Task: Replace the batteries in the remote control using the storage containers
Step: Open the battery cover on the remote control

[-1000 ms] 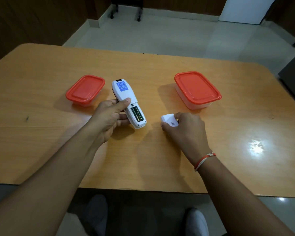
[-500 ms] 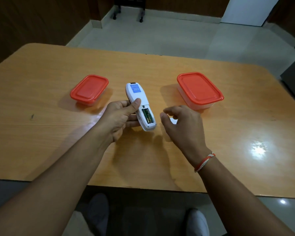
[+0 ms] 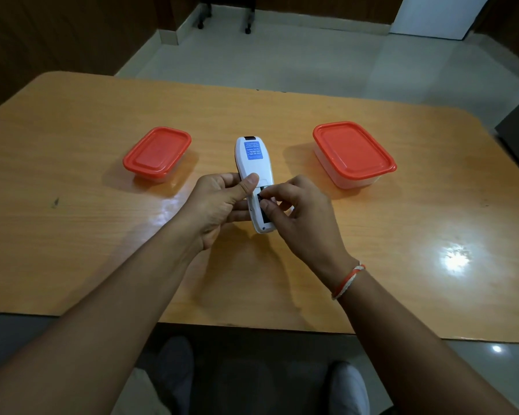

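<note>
A white remote control (image 3: 253,157) lies back side up just above the table, its blue label facing me and its battery compartment uncovered. My left hand (image 3: 219,202) grips the remote's left side, thumb pressed on its back. My right hand (image 3: 303,217) reaches into the open compartment, thumb and forefinger pinched on a dark battery (image 3: 262,196) there. The compartment cover is hidden from view. A small red-lidded container (image 3: 157,152) sits left of the remote and a larger red-lidded container (image 3: 352,151) sits to its right, both closed.
The wooden table (image 3: 72,235) has its near edge just above my knees and shoes. Tiled floor and chair legs lie beyond the far edge. A dark object stands at the right edge of view.
My right hand let go of the white cover on the table and moved left to the remote's open compartment. My left hand shifted the remote slightly right, toward the centre.
</note>
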